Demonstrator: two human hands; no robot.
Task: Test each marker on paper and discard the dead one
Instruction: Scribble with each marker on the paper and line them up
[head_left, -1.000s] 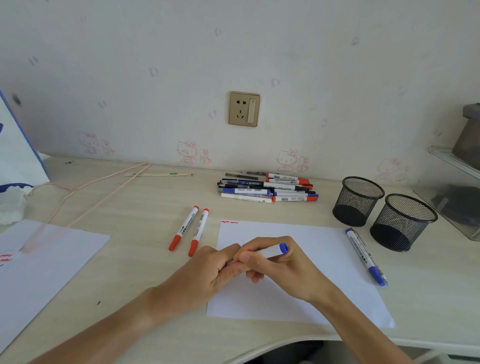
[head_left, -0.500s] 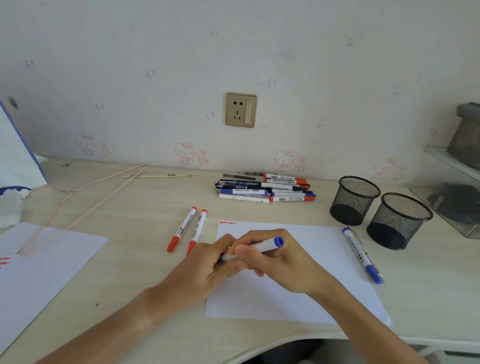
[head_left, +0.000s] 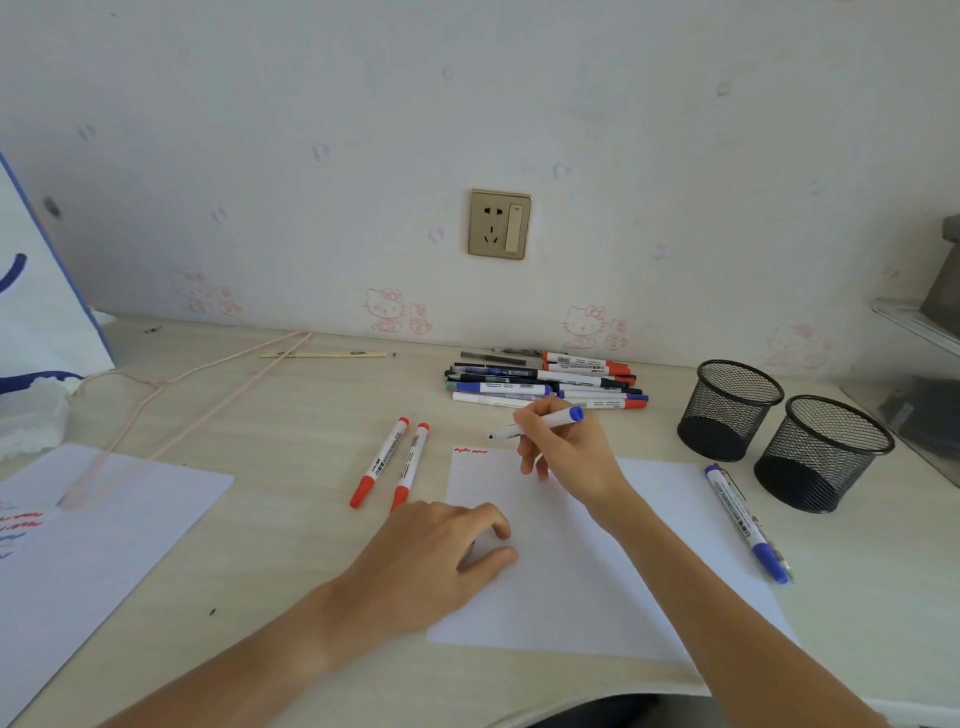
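My right hand (head_left: 566, 452) grips an uncapped blue marker (head_left: 550, 421), its dark tip pointing left just above the top edge of the white paper (head_left: 597, 571). Small red scribbles (head_left: 470, 451) mark the paper's top left corner. My left hand (head_left: 431, 561) rests on the paper's left edge with fingers curled; the marker's cap seems tucked inside them, mostly hidden. Two red-capped markers (head_left: 382, 462) lie side by side left of the paper. A capped blue marker (head_left: 745, 522) lies at its right edge. A pile of several markers (head_left: 545, 384) sits by the wall.
Two black mesh cups (head_left: 727, 410) (head_left: 821, 452) stand at the right. A second sheet (head_left: 104, 530) with red and blue strokes lies at the left, under a pink hanger (head_left: 182, 405). A white bag (head_left: 31, 322) stands far left.
The hands have pulled apart and the cap has come off. My right hand carried the marker up toward the paper's top edge; my left hand dropped onto the paper's left edge.
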